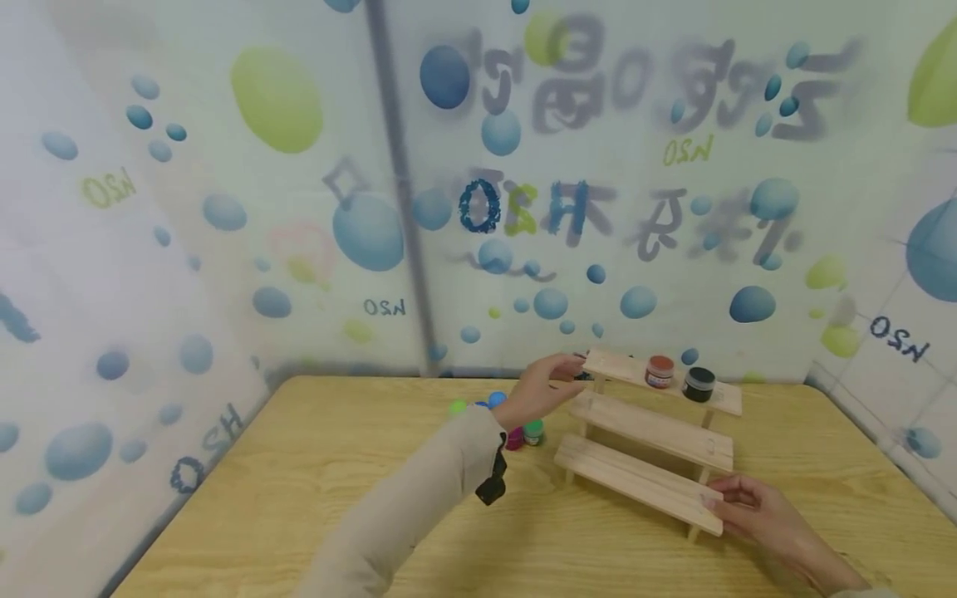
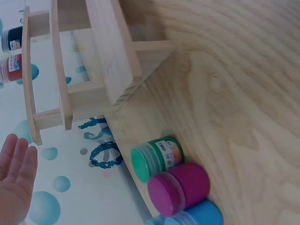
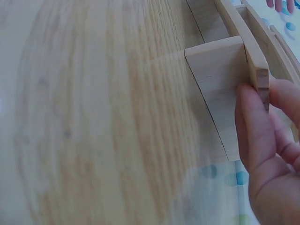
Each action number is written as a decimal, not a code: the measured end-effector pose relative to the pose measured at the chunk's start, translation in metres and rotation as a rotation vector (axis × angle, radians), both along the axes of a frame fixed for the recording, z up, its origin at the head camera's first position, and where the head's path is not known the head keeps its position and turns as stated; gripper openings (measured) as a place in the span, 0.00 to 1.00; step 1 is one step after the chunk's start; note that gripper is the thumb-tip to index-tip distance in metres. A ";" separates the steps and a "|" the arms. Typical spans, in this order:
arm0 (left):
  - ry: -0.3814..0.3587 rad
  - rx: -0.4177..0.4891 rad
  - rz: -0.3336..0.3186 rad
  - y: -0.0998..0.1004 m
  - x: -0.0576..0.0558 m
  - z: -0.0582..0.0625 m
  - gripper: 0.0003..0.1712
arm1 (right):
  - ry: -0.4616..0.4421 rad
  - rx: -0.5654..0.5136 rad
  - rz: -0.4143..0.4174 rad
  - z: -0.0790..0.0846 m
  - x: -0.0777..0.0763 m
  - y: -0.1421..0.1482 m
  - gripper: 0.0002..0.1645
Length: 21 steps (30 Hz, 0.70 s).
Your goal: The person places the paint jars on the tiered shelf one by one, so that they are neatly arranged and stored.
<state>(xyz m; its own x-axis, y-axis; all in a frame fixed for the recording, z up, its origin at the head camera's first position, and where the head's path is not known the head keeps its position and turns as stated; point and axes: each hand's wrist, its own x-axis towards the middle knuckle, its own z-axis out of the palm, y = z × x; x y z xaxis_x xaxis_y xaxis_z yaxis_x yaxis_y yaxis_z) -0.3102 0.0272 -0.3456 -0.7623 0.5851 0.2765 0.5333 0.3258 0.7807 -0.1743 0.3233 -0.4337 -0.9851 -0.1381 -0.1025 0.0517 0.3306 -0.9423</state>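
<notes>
A three-tier wooden step stand (image 1: pixel 650 428) stands on the right part of the table, its tiers rising toward the back. On the top tier sit a red-brown paint jar (image 1: pixel 660 372) and a black paint jar (image 1: pixel 699 384). My right hand (image 1: pixel 770 519) pinches the right end of the lowest tier, thumb on one face and fingers on the other, as the right wrist view shows. My left hand (image 1: pixel 546 386) is at the top tier's left end. Its fingers look straight in the left wrist view, with a small gap between fingertips and wood.
Under my left forearm, several paint jars stand grouped on the wooden table (image 1: pixel 314 482): green (image 2: pixel 157 158), magenta (image 2: pixel 179 189) and blue (image 2: pixel 199 215) among them. A patterned curtain (image 1: pixel 299 208) with bubbles and lettering encloses the back and sides.
</notes>
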 end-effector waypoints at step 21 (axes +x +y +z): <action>-0.052 0.120 0.142 -0.101 0.005 -0.019 0.17 | -0.024 0.018 -0.024 0.001 0.001 -0.001 0.27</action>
<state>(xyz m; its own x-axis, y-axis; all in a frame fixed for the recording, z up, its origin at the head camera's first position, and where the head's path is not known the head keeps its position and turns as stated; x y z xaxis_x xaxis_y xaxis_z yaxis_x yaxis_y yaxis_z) -0.3051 -0.0733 -0.3646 -0.8501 0.4358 0.2956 0.4461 0.2977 0.8440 -0.1731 0.3227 -0.4323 -0.9853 -0.1125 -0.1283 0.0822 0.3460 -0.9346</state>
